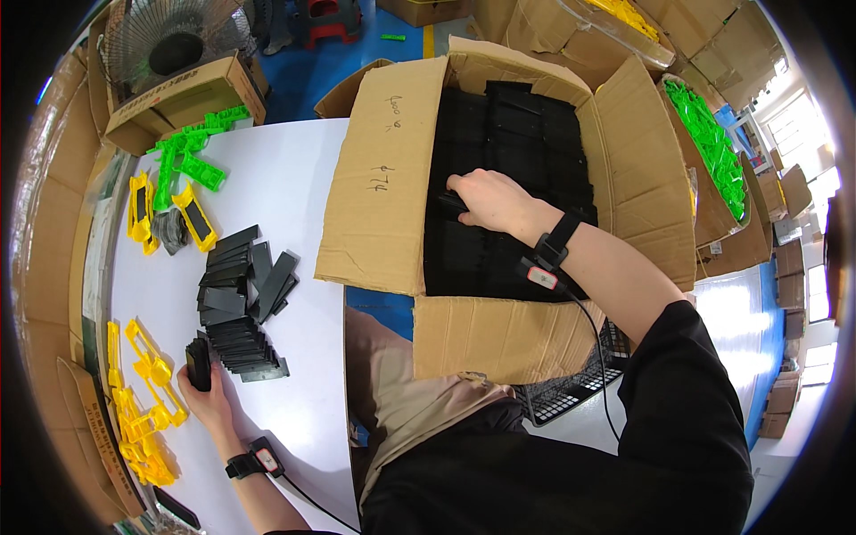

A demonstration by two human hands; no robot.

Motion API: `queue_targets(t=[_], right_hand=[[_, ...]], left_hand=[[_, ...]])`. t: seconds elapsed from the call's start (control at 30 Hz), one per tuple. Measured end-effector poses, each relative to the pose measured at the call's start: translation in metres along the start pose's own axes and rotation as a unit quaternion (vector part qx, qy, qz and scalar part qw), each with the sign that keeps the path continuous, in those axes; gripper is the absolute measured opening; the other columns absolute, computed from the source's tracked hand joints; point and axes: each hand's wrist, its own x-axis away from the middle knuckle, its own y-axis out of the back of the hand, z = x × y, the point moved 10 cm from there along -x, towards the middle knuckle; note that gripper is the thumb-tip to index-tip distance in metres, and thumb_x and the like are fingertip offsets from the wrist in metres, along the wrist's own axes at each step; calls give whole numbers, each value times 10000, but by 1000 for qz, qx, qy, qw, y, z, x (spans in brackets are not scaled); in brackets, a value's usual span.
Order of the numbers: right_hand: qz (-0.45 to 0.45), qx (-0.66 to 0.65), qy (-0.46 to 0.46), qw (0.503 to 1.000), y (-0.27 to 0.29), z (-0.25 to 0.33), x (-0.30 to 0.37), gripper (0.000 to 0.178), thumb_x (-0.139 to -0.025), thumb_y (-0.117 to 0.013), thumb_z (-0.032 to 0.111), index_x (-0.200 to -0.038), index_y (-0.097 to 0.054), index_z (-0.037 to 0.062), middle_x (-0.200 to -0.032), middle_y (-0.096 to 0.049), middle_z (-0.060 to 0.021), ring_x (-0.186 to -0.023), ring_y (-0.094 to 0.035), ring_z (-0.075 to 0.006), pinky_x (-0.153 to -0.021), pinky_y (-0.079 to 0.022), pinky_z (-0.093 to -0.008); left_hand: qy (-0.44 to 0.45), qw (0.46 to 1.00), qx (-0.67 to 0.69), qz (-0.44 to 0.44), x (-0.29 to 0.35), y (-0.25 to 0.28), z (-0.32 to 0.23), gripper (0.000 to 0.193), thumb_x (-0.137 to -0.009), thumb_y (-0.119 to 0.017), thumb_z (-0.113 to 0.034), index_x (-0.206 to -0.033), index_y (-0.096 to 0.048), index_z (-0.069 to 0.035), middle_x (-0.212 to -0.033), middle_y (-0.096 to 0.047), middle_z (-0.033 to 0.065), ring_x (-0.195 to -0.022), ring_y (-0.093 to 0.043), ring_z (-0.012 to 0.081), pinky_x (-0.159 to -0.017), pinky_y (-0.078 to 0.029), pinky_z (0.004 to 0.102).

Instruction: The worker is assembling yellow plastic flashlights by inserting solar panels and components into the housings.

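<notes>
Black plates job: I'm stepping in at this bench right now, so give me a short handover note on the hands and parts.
Left hand: on the white table, gripping a small stack of black plates.
Right hand: inside the open cardboard box, fingers on the packed black plates there.
Done: a loose pile of black plates lies on the table.
Left: the box looks mostly full.
Nearby: yellow frames by the left hand, green frames further back.
</notes>
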Motion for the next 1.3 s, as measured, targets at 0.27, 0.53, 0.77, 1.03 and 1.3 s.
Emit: queue_targets(t=[0.27, 0.53, 0.77, 1.03, 1.3], right_hand=[[19, -9, -26, 999, 8, 2, 4, 439, -686, -770, 107, -1089, -642, -11, -953, -677, -221, -929, -661, -343, -860, -534, -389], [-61, -163, -42, 984, 35, -24, 7, 459, -652, -734, 172, -1024, -623, -74, -894, -664, -258, -883, -658, -359, -813, -521, -370], [-69, -362, -55, 928, 57, -63, -7, 364, -660, -769, 189, -913, -646, -43, -820, -674, -126, -776, -624, -215, -751, -486, -321], [-177, 48, -75, 980, 134, -88, -75, 453, -695, -769, 176, -1074, -635, -33, -1049, -652, -249, -1023, -624, -358, -902, -495, -417], [-70, 158, -105, 979, 81, -118, -129, 366, -717, -783, 157, -995, -621, -16, -1025, -658, -214, -1005, -632, -362, -866, -526, -421]], left_hand=[[5, 1000, -4, -4, 2, 1, -1, 490, -822, -730, -246, -1152, -492, 28, -1072, -547, 164, -970, -544, 302, -888, -442, 362], [5, 1000, -8, -2, 0, -1, 7, 511, -818, -736, -255, -1170, -495, 26, -1097, -557, 158, -1003, -546, 299, -903, -440, 362], [23, 1000, 6, -1, 0, 0, 10, 505, -822, -730, -254, -1176, -497, 20, -1110, -559, 156, -1008, -547, 300, -905, -441, 362], [-7, 1000, -19, -15, -1, 0, 9, 472, -819, -725, -241, -1136, -498, 25, -1066, -556, 159, -974, -545, 295, -880, -446, 361], [10, 1000, -2, -8, -1, -2, 5, 453, -805, -723, -221, -1109, -497, 26, -1023, -547, 155, -942, -543, 293, -868, -446, 360]])
